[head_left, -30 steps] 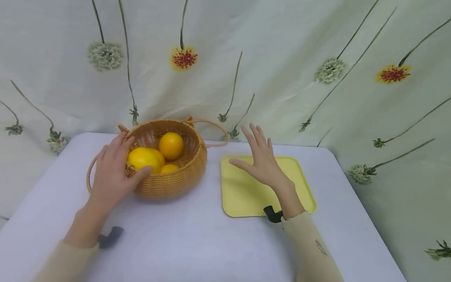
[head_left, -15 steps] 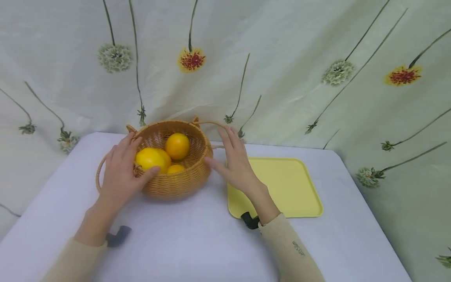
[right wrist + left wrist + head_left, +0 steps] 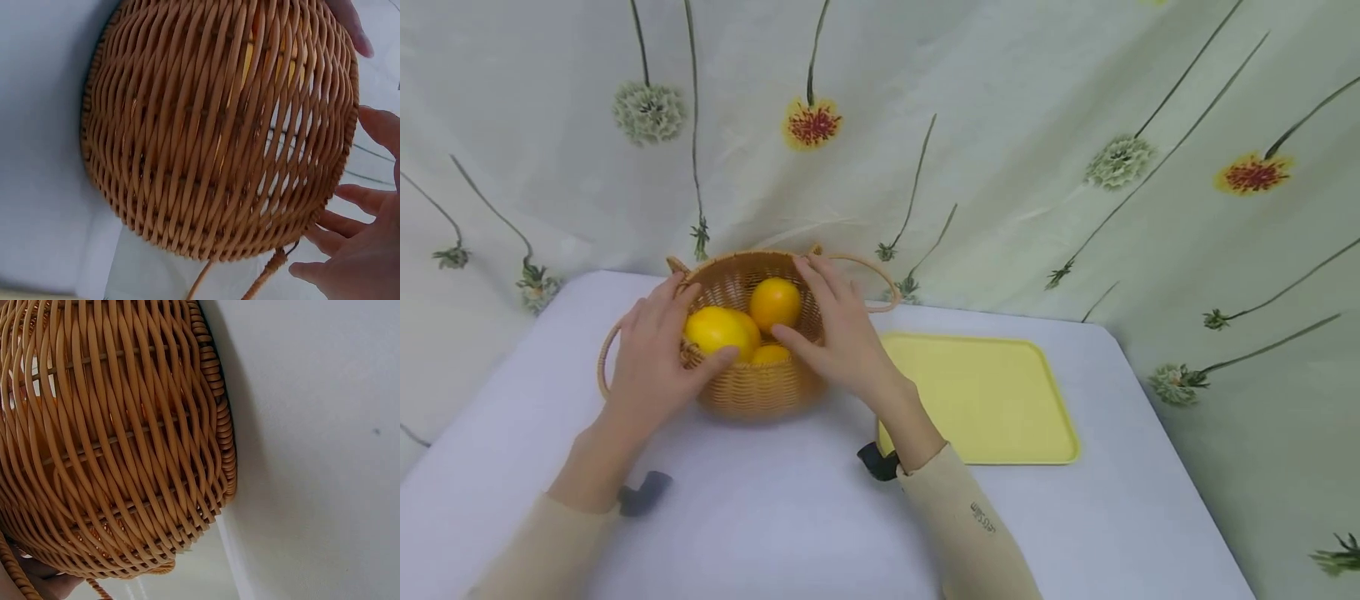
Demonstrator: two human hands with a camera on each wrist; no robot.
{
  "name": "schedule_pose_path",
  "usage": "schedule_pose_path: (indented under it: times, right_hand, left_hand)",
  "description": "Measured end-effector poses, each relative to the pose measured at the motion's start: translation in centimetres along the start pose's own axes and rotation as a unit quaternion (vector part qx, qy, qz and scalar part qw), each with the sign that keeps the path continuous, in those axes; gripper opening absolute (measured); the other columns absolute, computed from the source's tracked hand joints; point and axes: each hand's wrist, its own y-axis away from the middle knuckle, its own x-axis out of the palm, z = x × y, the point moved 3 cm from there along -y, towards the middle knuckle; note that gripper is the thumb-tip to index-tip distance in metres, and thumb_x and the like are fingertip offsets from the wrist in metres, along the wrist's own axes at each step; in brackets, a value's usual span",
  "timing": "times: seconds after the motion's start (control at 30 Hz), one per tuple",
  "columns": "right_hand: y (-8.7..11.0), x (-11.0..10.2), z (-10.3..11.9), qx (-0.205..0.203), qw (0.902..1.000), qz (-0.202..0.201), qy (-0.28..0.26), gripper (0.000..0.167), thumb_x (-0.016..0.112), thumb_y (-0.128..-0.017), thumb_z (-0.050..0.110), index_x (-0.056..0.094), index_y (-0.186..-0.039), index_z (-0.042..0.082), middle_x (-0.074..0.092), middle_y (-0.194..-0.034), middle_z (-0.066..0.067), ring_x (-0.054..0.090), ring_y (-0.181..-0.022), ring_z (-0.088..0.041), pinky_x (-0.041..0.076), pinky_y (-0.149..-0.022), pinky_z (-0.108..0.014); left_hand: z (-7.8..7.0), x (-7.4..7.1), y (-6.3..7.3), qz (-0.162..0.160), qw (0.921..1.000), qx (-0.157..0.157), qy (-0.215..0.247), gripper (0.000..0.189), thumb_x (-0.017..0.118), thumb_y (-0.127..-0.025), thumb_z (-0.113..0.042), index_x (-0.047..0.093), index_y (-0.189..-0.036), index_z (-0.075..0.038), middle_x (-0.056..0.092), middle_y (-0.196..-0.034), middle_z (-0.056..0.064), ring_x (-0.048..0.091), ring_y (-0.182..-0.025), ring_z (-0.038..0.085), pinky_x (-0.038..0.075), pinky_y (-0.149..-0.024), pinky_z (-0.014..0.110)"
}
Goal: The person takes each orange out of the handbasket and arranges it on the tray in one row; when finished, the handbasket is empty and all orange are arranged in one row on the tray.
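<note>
Flower-printed cloth point(image 3: 1000, 108) hangs behind the white surface point(image 3: 760, 525), which stretches out before the wicker basket point(image 3: 760, 396), near the back edge. Its mouth faces up, handles point(image 3: 892, 293) jutting sideways; the rim half-hides one fruit point(image 3: 771, 354). Right hand point(image 3: 850, 346): fingers spread loosely at the rim. Left hand point(image 3: 655, 354) cups the opposite side; I cannot tell whether it grips.

In the head view, the right hand point(image 3: 846, 342) and left hand point(image 3: 651, 358) hide parts of the wicker basket point(image 3: 760, 396), and its front rim covers part of the lowest orange fruit point(image 3: 771, 354). The right forearm point(image 3: 913, 421) blocks part of the yellow tray point(image 3: 992, 404); both wrist views crop the basket.
</note>
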Motion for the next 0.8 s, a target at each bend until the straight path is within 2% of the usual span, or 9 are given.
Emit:
schedule_pose_path:
  times: [0.13, 0.2, 0.4, 0.6, 0.7, 0.8]
  right_hand:
    - [-0.4, 1.2, 1.5, -0.005, 0.9987, 0.021, 0.047, 0.081, 0.065, -0.102, 0.044, 0.027, -0.167, 0.014, 0.029, -0.173, -0.009, 0.023, -0.163, -0.023, 0.013, -0.132, -0.054]
    - [-0.6, 1.7, 2.0, 0.005, 0.9971, 0.039, 0.065, 0.081, 0.064, -0.102, 0.045, 0.026, -0.168, 0.016, 0.028, -0.174, -0.009, 0.026, -0.162, -0.027, 0.02, -0.131, -0.053]
    - [-1.7, 2.4, 2.7, 0.056, 0.994, 0.073, 0.06, 0.079, 0.065, -0.101, 0.051, 0.031, -0.166, 0.022, 0.032, -0.172, -0.001, 0.042, -0.154, -0.025, 0.041, -0.122, -0.046]
    - [-2.7, 2.6, 3.0, 0.061, 0.9858, 0.141, 0.067, 0.077, 0.063, -0.101, 0.056, 0.036, -0.165, 0.021, 0.057, -0.155, 0.003, 0.06, -0.133, -0.015, 0.046, -0.116, -0.034]
    - [-3.0, 2.9, 3.2, 0.055, 0.9811, 0.172, 0.071, 0.077, 0.061, -0.101, 0.058, 0.037, -0.164, 0.021, 0.062, -0.149, 0.003, 0.064, -0.126, -0.013, 0.05, -0.111, -0.032]
    - [-3.3, 3.2, 3.5, 0.055, 0.9775, 0.188, 0.077, 0.078, 0.059, -0.1, 0.062, 0.039, -0.164, 0.021, 0.062, -0.149, 0.004, 0.064, -0.127, -0.013, 0.051, -0.109, -0.03]
  left_hand:
    - [0.3, 0.1, -0.2, 0.004, 1.0, -0.005, -0.001, 0.097, 0.065, -0.09, -0.069, 0.048, -0.153, 0.002, 0.038, -0.165, 0.027, 0.036, -0.148, 0.054, 0.018, -0.122, 0.072]
    - [0.3, 0.3, -0.2, 0.007, 0.9999, -0.011, -0.001, 0.097, 0.066, -0.09, -0.069, 0.047, -0.154, 0.001, 0.037, -0.166, 0.026, 0.035, -0.149, 0.054, 0.017, -0.123, 0.071]
    - [0.5, 0.6, -0.2, 0.01, 0.9998, -0.016, 0.0, 0.096, 0.067, -0.089, -0.068, 0.048, -0.154, 0.0, 0.036, -0.167, 0.024, 0.034, -0.151, 0.051, 0.017, -0.123, 0.07]
    - [0.2, 0.7, -0.2, 0.008, 0.9999, -0.012, 0.005, 0.094, 0.067, -0.09, -0.066, 0.048, -0.154, 0.0, 0.037, -0.167, 0.023, 0.034, -0.151, 0.051, 0.018, -0.123, 0.07]
    - [0.1, 0.6, -0.2, 0.009, 0.9998, -0.016, 0.007, 0.092, 0.067, -0.091, -0.064, 0.048, -0.154, 0.001, 0.037, -0.167, 0.023, 0.034, -0.151, 0.051, 0.018, -0.122, 0.071]
    - [0.1, 0.4, -0.2, 0.009, 0.9997, -0.021, 0.01, 0.093, 0.067, -0.091, -0.064, 0.048, -0.154, 0.001, 0.037, -0.167, 0.023, 0.034, -0.151, 0.051, 0.018, -0.121, 0.072]
